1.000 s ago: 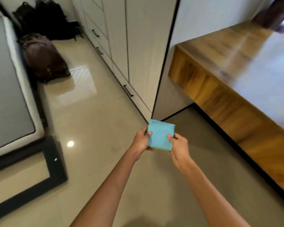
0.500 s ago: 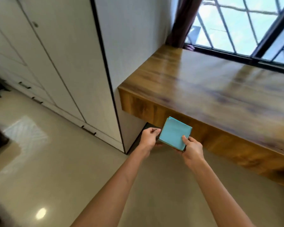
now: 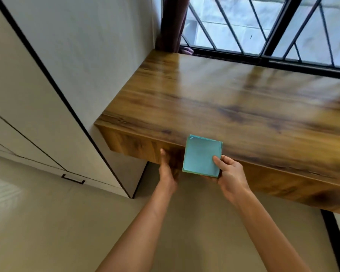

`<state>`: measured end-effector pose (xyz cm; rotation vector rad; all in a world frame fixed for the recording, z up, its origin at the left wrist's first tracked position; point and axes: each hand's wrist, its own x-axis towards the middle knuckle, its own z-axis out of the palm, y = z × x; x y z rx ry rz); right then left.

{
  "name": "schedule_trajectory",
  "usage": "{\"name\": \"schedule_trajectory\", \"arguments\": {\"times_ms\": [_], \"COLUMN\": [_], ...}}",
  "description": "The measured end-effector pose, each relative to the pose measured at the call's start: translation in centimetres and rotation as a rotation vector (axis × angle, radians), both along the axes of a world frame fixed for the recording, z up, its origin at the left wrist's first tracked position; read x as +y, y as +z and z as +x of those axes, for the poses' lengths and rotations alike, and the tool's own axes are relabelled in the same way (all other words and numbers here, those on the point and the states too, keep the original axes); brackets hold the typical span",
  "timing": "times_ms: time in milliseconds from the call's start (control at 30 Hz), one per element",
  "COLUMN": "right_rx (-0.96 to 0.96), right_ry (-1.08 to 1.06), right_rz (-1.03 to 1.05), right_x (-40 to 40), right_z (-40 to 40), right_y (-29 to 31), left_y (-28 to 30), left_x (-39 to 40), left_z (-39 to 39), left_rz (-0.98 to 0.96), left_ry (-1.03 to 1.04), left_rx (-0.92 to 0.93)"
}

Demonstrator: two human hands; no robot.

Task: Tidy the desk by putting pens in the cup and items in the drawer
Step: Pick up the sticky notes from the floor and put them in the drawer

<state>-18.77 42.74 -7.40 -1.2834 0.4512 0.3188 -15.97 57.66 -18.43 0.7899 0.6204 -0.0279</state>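
Now the right hand (image 3: 231, 174) pinches the teal notepad (image 3: 202, 155); left hand (image 3: 167, 169), fingers hidden, reaches under the drawer front (image 3: 141, 147) at ten o'clock: pull it straight out.

My right hand (image 3: 231, 174) pinches a square teal notepad (image 3: 201, 156) at its near right corner, thumb on top. The pad tilts slightly, overlapping the wooden desk (image 3: 224, 99) front edge.

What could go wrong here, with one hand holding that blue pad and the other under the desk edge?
The right hand grips the blue pad only by one corner, so it might slip or shed loose sheets. The left hand reaches under the wooden desk front, where no handle shows; if that is a drawer, fingers could get pinched, or it could bump the pad.
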Motion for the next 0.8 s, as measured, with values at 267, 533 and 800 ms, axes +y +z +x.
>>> {"name": "schedule_trajectory", "arguments": {"times_ms": [267,533,800], "right_rx": [-0.145,-0.145,-0.073], "right_ry": [-0.042,-0.043,-0.097], "right_rz": [-0.098,-0.195,-0.163], "right_x": [0.5,0.9,1.6], "right_z": [-0.2,-2.1,-5.9], "right_y": [-0.4,-1.4,-0.6], "left_y": [-1.8,-2.7,-0.5], "left_x": [1.5,2.1,3.9], "left_z": [1.8,-0.5,-7.9], "left_rz": [-0.32,-0.345,-0.024], "left_ry": [0.093,0.092,0.187], "left_rx": [0.14,0.242,0.389]}}
